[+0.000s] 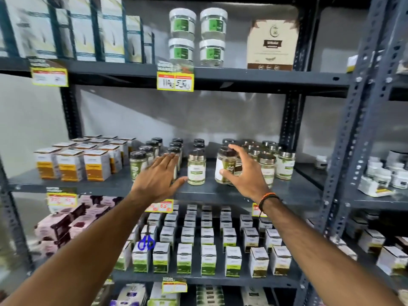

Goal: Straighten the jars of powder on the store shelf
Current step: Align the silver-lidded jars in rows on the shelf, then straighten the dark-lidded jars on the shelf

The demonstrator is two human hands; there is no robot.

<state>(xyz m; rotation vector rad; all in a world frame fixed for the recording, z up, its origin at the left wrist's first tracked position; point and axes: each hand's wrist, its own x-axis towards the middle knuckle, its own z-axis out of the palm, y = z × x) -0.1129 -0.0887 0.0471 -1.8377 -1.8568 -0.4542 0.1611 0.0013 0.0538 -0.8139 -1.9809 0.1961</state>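
Several jars of green powder with dark or silver lids stand in rows on the middle shelf (220, 191). My right hand (245, 171) grips a tilted, dark-lidded jar (225, 165), index finger on its lid, thumb on its white label. One upright jar (196, 168) stands alone between my hands. My left hand (159, 175) is flat with fingers spread, in front of a left row of jars (138, 164), its thumb close to the lone jar. It hides a front jar behind its fingers. Silver-lidded jars (286, 165) stand to the right.
Orange-and-white boxes (70, 165) fill the shelf's left end. The shelf above holds white-lidded tubs (183, 23) and cartons. Rows of small green-and-white boxes (208, 259) sit below, with blue scissors (146, 242) among them. A second rack (344, 151) stands to the right.
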